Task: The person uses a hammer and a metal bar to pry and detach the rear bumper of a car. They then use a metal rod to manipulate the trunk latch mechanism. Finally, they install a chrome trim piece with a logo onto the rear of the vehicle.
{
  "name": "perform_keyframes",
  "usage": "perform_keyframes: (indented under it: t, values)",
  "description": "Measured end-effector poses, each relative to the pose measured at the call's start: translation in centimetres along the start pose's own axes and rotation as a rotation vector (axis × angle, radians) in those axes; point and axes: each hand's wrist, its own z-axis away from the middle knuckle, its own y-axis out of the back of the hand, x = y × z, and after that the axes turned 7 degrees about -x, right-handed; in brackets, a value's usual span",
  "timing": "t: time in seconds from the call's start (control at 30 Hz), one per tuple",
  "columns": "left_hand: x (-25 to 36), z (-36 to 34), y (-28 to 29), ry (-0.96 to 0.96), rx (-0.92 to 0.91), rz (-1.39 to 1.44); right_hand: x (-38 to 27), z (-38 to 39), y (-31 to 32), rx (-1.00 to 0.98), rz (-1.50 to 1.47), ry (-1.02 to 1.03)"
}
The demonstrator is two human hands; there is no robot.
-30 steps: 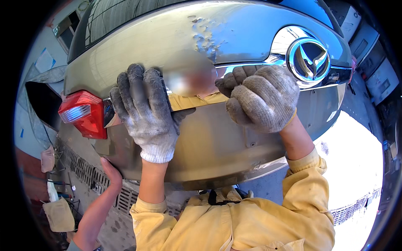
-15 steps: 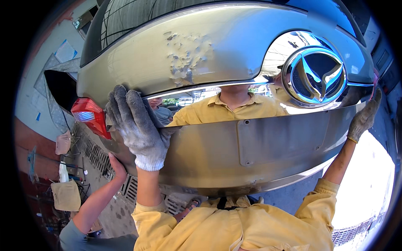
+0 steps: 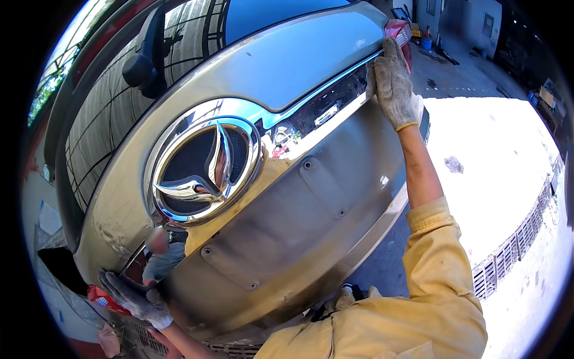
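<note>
A gold car tailgate (image 3: 311, 66) with a large chrome emblem (image 3: 206, 170) fills the view. A chrome trim strip (image 3: 326, 90) runs across it above the grey number-plate recess (image 3: 311, 209). My right hand (image 3: 393, 87), in a grey knit glove, lies flat against the right end of that strip, fingers straight, just below a red tail light (image 3: 397, 29). My gloved left hand (image 3: 133, 298) is at the tailgate's lower left corner, fingers curled over its edge beside the other red tail light (image 3: 101, 297). Neither hand holds a tool.
The rear window (image 3: 119, 113) and its wiper mount (image 3: 143, 66) are at the upper left. Sunlit concrete (image 3: 496, 173) with a drain grate (image 3: 517, 248) lies to the right. Boxes and shop clutter (image 3: 547, 96) stand at the far right, and my yellow sleeve (image 3: 442, 263) crosses the lower right.
A second ago both hands held a tan strip between them at the middle of the tailgate. They have since spread apart to its two ends, and the view has swung toward the emblem.
</note>
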Motion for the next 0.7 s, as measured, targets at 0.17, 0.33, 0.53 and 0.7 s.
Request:
perform_keyframes:
  t: [0.17, 0.33, 0.53, 0.7]
  values:
    - [-1.3, 0.9, -1.7, 0.155, 0.017, -0.100, 0.5, -0.7, -0.1, 0.090, 0.278, 0.230]
    - [-2.2, 0.8, -1.5, 0.256, 0.067, -0.093, 1.9, -0.3, -1.4, 0.119, 0.264, 0.311]
    - [-1.1, 0.2, -1.5, 0.295, 0.127, 0.046, 4.1, 0.4, -1.0, 0.019, 0.108, 0.247]
    - [-1.4, 0.2, -1.1, 0.242, 0.119, 0.006, 2.0, 0.2, -0.8, -0.012, -0.214, -0.037]
